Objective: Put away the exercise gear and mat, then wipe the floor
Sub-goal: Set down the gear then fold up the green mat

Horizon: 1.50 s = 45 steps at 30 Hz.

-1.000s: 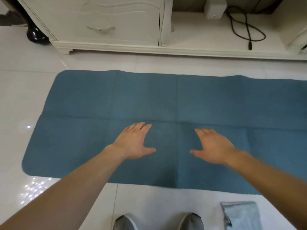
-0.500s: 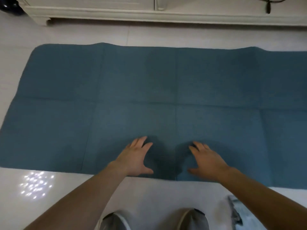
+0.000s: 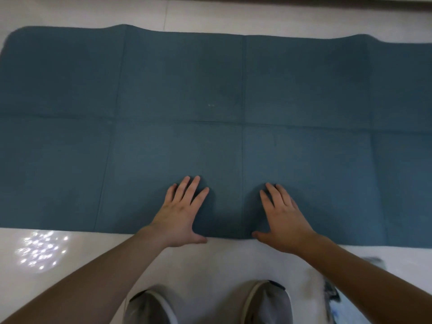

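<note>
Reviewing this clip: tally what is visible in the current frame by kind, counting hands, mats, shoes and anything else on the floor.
Bare hands: 2, the left hand and right hand, both open near the mat's near edge
Blue creased exercise mat: 1
Grey shoes: 2, left shoe and right shoe
Blurred grey-white item at lower right: 1, kind unclear
Total: 6
</note>
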### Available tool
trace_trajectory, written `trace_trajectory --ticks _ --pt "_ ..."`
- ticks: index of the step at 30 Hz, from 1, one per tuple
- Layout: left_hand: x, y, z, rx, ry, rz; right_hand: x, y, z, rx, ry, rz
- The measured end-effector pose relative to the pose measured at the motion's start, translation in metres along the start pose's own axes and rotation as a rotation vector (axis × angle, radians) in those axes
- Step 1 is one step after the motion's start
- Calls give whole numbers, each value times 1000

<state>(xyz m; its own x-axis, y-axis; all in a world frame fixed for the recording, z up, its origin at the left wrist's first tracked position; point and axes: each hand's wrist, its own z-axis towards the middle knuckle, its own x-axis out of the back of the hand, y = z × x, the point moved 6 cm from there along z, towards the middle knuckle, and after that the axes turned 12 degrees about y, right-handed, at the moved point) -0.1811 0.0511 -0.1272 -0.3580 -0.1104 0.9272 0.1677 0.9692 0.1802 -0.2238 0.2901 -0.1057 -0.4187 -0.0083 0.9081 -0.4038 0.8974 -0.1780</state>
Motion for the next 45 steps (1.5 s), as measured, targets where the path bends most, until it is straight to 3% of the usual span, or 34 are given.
trace_trajectory --ticks 9,19,26,33,39,45 --pt "5 2 -2 -85 23 -1 -2 -1 -2 32 -19 -33" --pt "17 -1 -1 -150 113 -240 -1 -4 -7 74 -38 -7" --pt "14 10 -4 -247 187 -211 3 -7 -9 103 -49 51" --pt "46 10 -1 -152 65 -264 24 -8 -13 130 -24 139" --pt "88 5 16 -146 107 -233 63 3 4 78 104 231" --pt "135 3 38 -102 172 -209 119 8 27 64 127 234"
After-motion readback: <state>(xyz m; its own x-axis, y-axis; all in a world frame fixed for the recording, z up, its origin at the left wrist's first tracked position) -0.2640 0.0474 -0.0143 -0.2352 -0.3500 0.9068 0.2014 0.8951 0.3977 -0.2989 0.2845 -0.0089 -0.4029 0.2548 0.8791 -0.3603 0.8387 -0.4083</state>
